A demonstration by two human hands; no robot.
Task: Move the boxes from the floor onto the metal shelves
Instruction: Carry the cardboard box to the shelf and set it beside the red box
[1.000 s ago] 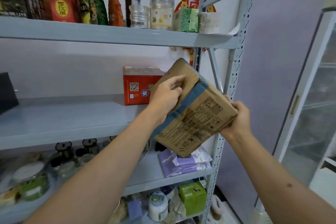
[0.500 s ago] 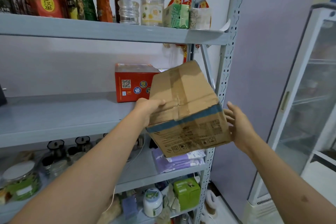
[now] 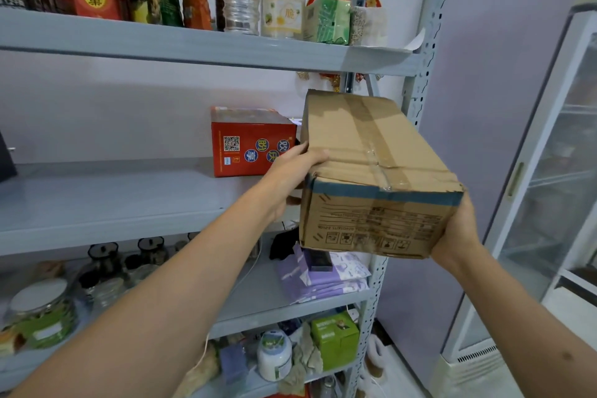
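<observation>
Both hands clamp the taped cardboard box (image 3: 371,178): left hand (image 3: 290,171) on its left side, right hand (image 3: 458,236) under the right end. Box in the air at the middle metal shelf (image 3: 113,203) edge, red carton (image 3: 252,142) just beyond left hand.

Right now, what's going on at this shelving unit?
A person is holding a taped cardboard box in both hands at the height of the middle shelf. The left hand grips its left side, thumb on top; the right hand supports the lower right corner. The box is level and seems to be still in the air at the right end of the shelf, beside a red box already standing there. It has not been set down yet.
</observation>
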